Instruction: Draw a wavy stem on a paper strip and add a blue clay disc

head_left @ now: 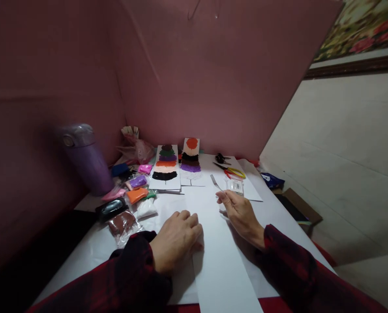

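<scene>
The left hand (178, 240) lies curled, the right hand (241, 216) pinching.

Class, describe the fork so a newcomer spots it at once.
Over the white table, find the right hand. The fork juts from its grasp; unlike the yellow-handled scissors lying beyond, it is held up and ends in slim tines.

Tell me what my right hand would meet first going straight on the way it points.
Your right hand, holding a fork, would probably bring it first to the painted card with the orange blob at its top. Depth is unclear; the fork looks raised and may pass above.
</scene>
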The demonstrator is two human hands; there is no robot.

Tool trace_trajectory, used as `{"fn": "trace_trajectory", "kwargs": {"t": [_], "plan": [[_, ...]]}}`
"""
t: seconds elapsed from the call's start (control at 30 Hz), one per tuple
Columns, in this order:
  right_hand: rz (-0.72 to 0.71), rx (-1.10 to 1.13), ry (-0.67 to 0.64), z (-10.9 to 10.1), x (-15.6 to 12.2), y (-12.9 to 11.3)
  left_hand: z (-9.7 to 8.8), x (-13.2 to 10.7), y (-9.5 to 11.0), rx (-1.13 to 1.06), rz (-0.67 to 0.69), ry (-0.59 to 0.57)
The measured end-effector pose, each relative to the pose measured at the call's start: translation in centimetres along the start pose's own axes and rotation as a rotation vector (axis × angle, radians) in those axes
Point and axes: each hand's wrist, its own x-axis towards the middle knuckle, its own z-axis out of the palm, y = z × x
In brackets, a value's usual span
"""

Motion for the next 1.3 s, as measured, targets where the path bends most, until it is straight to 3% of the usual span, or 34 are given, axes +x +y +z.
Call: {"fn": "trace_trajectory", "kwargs": {"t": [0.17, 0.33, 0.53, 0.63, 0.73, 0.93, 1.1, 1.23, 1.3], "plan": [[-0.147, -0.28, -0.134, 1.3, 1.4, -1.7, -0.3, 0.0, 0.0, -0.014, 0.0, -0.032], [-0.223, -0.483, -0.18, 3.1, 0.5, -0.1, -1.0, 0.2, 0.2, -0.022, -0.016, -0.105], [-0.001, -0.724, -0.158, 1.4, 0.9, 1.3, -0.8, 0.3, 0.0, -0.026, -0.018, -0.123], [0.097, -0.86, -0.244, 0.5, 1.1, 1.2, -0.5, 0.3, -0.1, -0.03, -0.002, -0.104], [0.08, -0.925, -0.317, 0.3, 0.9, 1.0, -0.3, 0.2, -0.1, -0.012, 0.006, -0.093], [-0.056, -0.935, -0.249, 0.2, 0.3, 1.1, -0.6, 0.0, 0.0, 0.022, 0.023, -0.077], [-0.353, -0.78, -0.063, 0.7, -1.0, -0.1, -0.4, 0.1, -0.3, 0.031, 0.049, -0.048], [-0.556, -0.545, -0.197, 2.3, -2.5, -1.0, -0.5, 0.1, -0.8, 0.014, 0.042, 0.001], [-0.58, -0.507, -0.275, 2.9, -2.8, -1.0, -1.1, 0.0, -1.2, 0.017, -0.029, 0.049]]}}
